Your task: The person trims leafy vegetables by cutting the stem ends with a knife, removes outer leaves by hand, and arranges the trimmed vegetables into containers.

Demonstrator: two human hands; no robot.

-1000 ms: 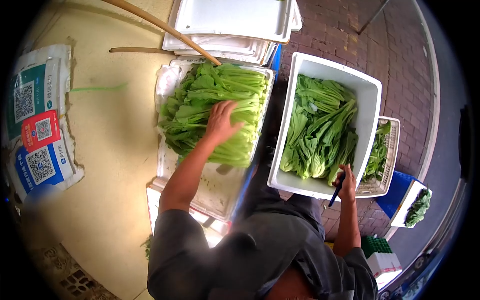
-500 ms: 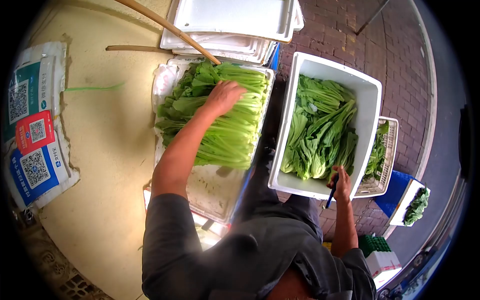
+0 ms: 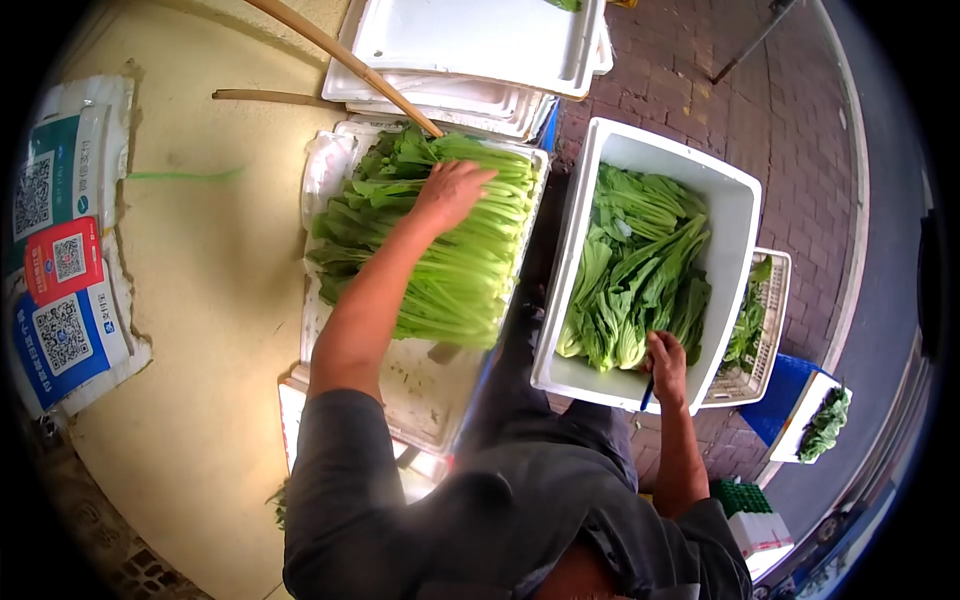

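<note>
My left hand (image 3: 454, 193) lies on a thick layer of leafy greens (image 3: 455, 285), its fingers stretched over the pale stalks. Those greens fill much of a white tray (image 3: 410, 405), stalks to the right and leaves to the left. In my right hand (image 3: 667, 366), closed, is a slim blue tool (image 3: 647, 393) pointing down; its kind is not clear. This hand is over the near side of a white foam box (image 3: 735, 215), beside the pale bases of bigger leafy greens (image 3: 640, 270). Whether its fingers touch them I cannot tell.
Stacked white foam trays (image 3: 470, 45) stand beyond the greens, with a bamboo pole (image 3: 340, 62) slanting over them. A cream wall (image 3: 220, 300) bounds the left side. Right of the foam box are a basket of greens (image 3: 745, 330) and a blue box (image 3: 780, 400).
My right hand has moved left with the blue tool, closer to the bases of the greens in the box. The left hand stays on the stalks. The view has shifted slightly.
</note>
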